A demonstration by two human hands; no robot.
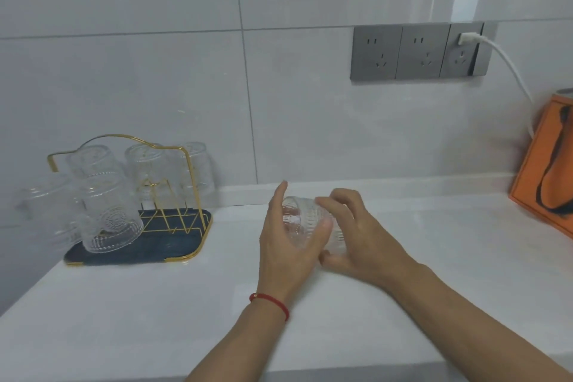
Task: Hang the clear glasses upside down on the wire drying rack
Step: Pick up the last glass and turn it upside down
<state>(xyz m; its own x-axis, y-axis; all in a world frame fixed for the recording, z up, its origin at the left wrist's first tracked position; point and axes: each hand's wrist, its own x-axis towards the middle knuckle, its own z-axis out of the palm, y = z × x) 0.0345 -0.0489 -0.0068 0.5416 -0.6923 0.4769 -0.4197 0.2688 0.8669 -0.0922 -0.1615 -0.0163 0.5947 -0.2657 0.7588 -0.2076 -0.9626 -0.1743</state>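
Both hands cradled one ribbed glass [311, 223] at the centre of the frame, the left hand [286, 242] curled around its near side and the right hand [353, 236] pinching its far side, the glass lying on its side with its long axis running left to right. The rack [186, 195] stood at the left of the frame, nearer the left hand, with several glasses [108, 217] already hanging on it. Which end was the mouth was hard to make out, and the rack's free prongs were partly hidden behind glass.

1 ribbed clear glass [305, 222] lies sideways above the counter; others hang inverted on the gold wire rack [173, 195].
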